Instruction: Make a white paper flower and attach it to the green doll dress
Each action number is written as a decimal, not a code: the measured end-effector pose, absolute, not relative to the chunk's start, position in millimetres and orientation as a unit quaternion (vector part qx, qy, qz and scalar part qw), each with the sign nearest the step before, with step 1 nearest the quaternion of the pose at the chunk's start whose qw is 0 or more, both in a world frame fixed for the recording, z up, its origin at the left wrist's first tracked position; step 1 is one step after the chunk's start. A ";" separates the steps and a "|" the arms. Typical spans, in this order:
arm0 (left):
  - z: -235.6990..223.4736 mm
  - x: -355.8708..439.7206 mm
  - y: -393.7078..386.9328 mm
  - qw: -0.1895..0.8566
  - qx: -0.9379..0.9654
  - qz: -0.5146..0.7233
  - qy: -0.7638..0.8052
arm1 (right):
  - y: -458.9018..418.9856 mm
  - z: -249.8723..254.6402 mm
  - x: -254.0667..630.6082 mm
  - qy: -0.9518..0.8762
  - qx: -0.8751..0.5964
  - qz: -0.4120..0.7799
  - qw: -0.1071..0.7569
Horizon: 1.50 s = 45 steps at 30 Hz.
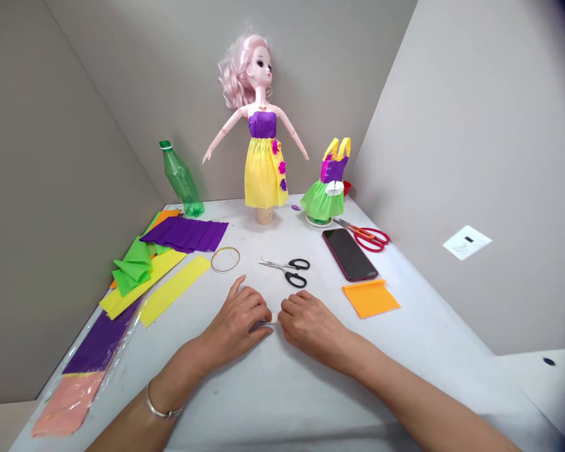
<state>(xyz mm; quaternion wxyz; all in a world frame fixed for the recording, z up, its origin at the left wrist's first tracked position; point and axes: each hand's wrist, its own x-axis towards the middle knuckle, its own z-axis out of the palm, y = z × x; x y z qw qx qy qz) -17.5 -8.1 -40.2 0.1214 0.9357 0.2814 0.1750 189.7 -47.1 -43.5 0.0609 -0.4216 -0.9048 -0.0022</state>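
Observation:
My left hand (245, 314) and my right hand (311, 323) meet near the middle of the table. A small white strip (274, 319) shows between their fingertips, mostly hidden; its kind I cannot make out. The left thumb and fingers pinch one end, with one finger raised, while the right fingers are curled closed over the other end. Just beyond them lie black-handled scissors (289, 270), blades slightly apart and pointing left. To their left is a thin gold ring-shaped bangle (225, 259). A folded orange crepe paper piece (371, 298) rests right of my right hand.
A doll (266, 169) in a purple and yellow dress stands at the back, beside a small green-skirted dress (322, 198). A green bottle (181, 179), crepe paper sheets (186, 232) and a plastic-wrapped pack (96, 345) line the left. A phone (349, 254) and red-handled scissors (370, 237) lie right.

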 end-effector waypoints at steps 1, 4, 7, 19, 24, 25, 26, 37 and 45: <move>-40.4 -17.1 -8.5 0.120 0.936 0.174 0.281 | -46.7 -42.7 189.7 -0.901 -0.430 0.006 0.063; -40.9 -15.7 -9.5 0.118 0.934 0.181 0.285 | -45.7 -37.8 190.0 -0.888 -0.453 0.034 0.074; -40.7 -15.5 -9.5 0.131 0.928 0.192 0.290 | -45.8 -31.6 190.3 -0.875 -0.470 0.070 0.092; -37.9 -19.5 -4.2 0.335 0.858 0.191 0.340 | -47.4 -16.8 199.1 -0.809 -0.506 0.244 0.172; -39.1 -17.6 -3.7 0.308 0.869 0.176 0.346 | -43.5 -28.0 195.8 -0.795 -0.525 0.247 0.177; -38.5 -17.4 -3.9 0.295 0.873 0.175 0.346 | -42.5 -30.8 194.7 -0.795 -0.527 0.241 0.178; -37.6 -17.7 -4.1 0.284 0.878 0.173 0.345 | -41.6 -33.3 193.9 -0.796 -0.528 0.235 0.178; -42.5 -37.2 14.3 0.171 0.877 0.231 0.386 | -40.0 -37.8 194.8 -0.812 -0.516 0.213 0.168; -34.6 -33.8 7.4 0.155 0.855 0.291 0.400 | -40.6 -36.5 196.6 -0.815 -0.511 0.210 0.173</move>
